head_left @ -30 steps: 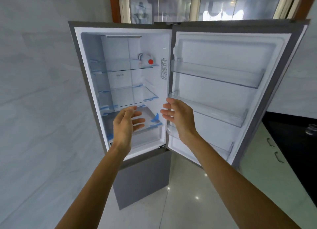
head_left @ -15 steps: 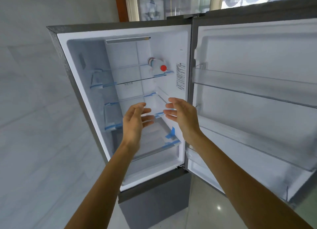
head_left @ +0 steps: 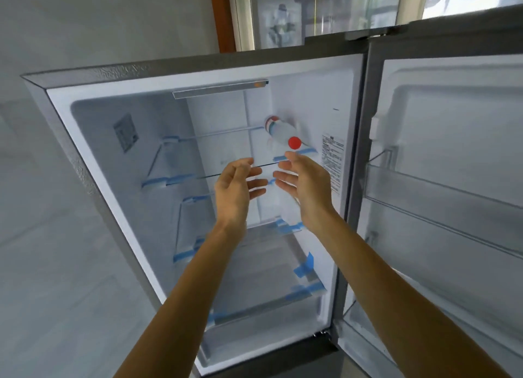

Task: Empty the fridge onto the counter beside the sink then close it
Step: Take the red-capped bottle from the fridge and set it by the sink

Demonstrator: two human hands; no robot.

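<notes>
The fridge [head_left: 93,162] stands open in front of me, its door [head_left: 452,139] swung out to the right. A clear plastic bottle with a red cap [head_left: 278,131] lies on its side on the top glass shelf [head_left: 226,174], at the right, cap toward me. My left hand [head_left: 236,190] and my right hand [head_left: 304,183] reach into the fridge just below and in front of that shelf, palms facing each other, fingers relaxed, holding nothing. My right fingertips are just under the bottle's cap, not touching it.
Two lower glass shelves and a bottom drawer [head_left: 263,315] carry blue tape at their edges. The door has clear plastic bins [head_left: 441,196]. A grey tiled wall [head_left: 42,236] runs on the left. A window [head_left: 325,9] lies behind the fridge top.
I have moved closer to the fridge. Both hands rose from the level of the middle shelf to just under the top shelf, toward the bottle.
</notes>
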